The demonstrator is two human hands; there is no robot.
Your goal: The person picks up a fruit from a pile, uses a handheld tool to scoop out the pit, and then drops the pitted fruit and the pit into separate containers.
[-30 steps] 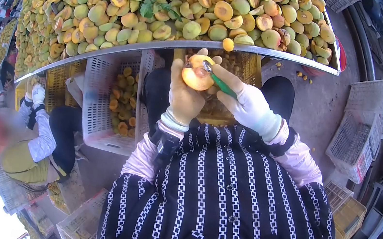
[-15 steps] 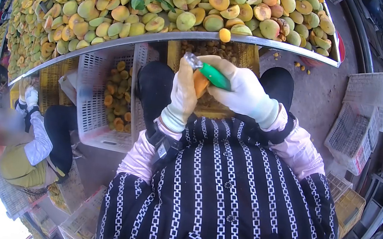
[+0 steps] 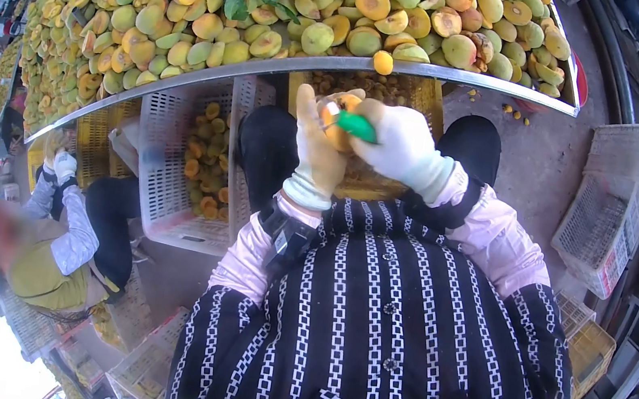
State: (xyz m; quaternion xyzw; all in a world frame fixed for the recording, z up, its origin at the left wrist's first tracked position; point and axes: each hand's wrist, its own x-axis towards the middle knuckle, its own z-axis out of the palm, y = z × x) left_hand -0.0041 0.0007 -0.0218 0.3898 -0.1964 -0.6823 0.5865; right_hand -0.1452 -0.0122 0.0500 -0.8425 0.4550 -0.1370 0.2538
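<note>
My left hand [image 3: 316, 148], in a stained white glove, holds a cut peach half [image 3: 335, 135] with its orange flesh turned up. My gloved right hand [image 3: 406, 146] grips a green-handled pitting tool [image 3: 359, 127], whose metal end is at the peach flesh. The exact shape of that metal end is hard to make out. Both hands are close together above a yellow crate [image 3: 429, 101] between my knees, which contains small brown pieces, likely pits. Beyond them, a metal-edged table [image 3: 272, 68] bears a large heap of halved peaches [image 3: 318, 36].
A white crate [image 3: 164, 141] with peach halves stands to my left. Farther left sits a co-worker [image 3: 54, 260] with gloved hands raised at the table. Stacked white crates [image 3: 597, 230] are on the right. One small orange piece [image 3: 383, 63] rests on the table's rim.
The tool's metal end has come down from above my left fingers onto the peach half. The peach's cut face now shows upward. The whole view has shifted slightly.
</note>
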